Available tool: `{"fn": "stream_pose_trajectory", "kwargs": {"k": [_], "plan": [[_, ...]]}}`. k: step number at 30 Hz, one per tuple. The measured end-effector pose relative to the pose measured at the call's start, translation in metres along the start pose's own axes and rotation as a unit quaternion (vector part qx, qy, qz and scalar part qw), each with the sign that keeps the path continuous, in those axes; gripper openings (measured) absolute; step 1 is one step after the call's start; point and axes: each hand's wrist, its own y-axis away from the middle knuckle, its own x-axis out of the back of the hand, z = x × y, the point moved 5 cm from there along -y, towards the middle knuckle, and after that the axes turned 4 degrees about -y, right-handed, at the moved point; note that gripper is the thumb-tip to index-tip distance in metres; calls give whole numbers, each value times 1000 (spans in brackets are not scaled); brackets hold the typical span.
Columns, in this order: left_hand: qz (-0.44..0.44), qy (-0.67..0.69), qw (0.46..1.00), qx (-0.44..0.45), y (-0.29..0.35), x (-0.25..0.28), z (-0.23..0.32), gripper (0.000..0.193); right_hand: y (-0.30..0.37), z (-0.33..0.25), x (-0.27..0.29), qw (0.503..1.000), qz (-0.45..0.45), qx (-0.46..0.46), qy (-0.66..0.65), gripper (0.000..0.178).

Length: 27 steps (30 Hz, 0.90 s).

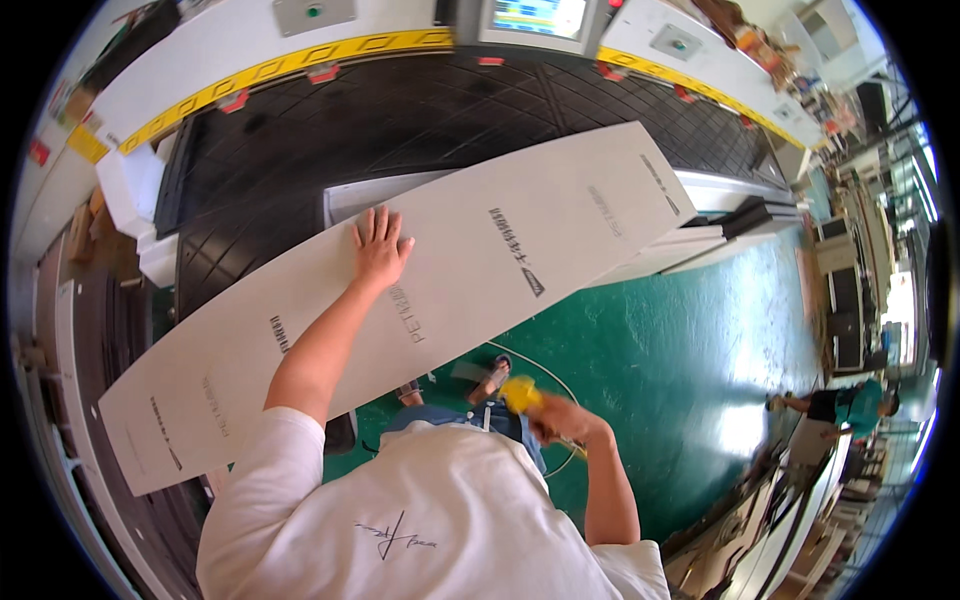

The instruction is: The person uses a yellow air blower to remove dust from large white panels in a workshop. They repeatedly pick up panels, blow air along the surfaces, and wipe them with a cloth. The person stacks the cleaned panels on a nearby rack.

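A long pale board (455,250) with printed marks lies diagonally before me, from the lower left to the upper right. On its face my left hand (380,255) rests flat, fingers spread, close to the far edge. By my waist my right hand (562,418) is closed around a yellow tool (520,393), smeared by motion, so its exact kind does not show. A thin pale hose (562,378) curves over the floor near that hand; whether it joins the tool is hard to make out.
Behind the board stands a machine with a dark bed (420,125), a yellow-striped edge (300,64) and a screen (535,17). Stacked panels (690,245) sit beyond the board's right end. Green floor (680,350) spreads rightward, where another person (855,408) is.
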Motion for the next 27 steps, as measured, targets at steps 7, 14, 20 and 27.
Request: {"fn": "stream_pose_trajectory", "kwargs": {"k": [7, 14, 20, 27], "plan": [[20, 57, 991, -123, 55, 10, 153, 64, 33, 55, 154, 750, 448, 318, -368, 22], [40, 63, 996, -57, 61, 5, 259, 67, -2, 40, 253, 869, 304, 242, -305, 24], [56, 36, 991, 117, 19, -20, 241, 71, -64, -87, 242, 972, 30, 201, -121, 26], [-43, -34, 968, 246, -63, -23, 192, 79, -166, -199, 243, 900, 253, 348, 77, 36]]}}
